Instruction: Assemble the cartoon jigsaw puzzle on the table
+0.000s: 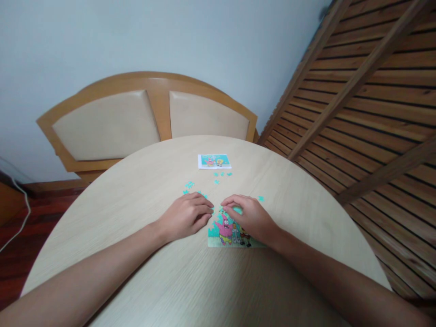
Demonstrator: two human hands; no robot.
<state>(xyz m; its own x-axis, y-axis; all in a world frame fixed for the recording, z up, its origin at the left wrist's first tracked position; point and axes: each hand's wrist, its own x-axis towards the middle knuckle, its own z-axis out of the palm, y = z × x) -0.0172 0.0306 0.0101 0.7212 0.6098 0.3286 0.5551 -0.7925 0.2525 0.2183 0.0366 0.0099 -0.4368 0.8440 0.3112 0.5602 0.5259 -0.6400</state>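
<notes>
A partly assembled jigsaw puzzle with a pink starfish figure and a yellow figure on teal lies on the round table. My right hand covers its upper right part; thumb and forefinger are pinched at its top edge, on something too small to make out. Just left of the puzzle, my left hand rests with fingers curled and tips near the puzzle's upper left corner; what they hold, if anything, is hidden. Loose teal pieces lie beyond my left hand, some partly behind its fingers.
A printed reference picture lies farther back on the table, with several loose pieces before it. One piece sits beyond my right hand. A padded bench back and slatted wood stand behind.
</notes>
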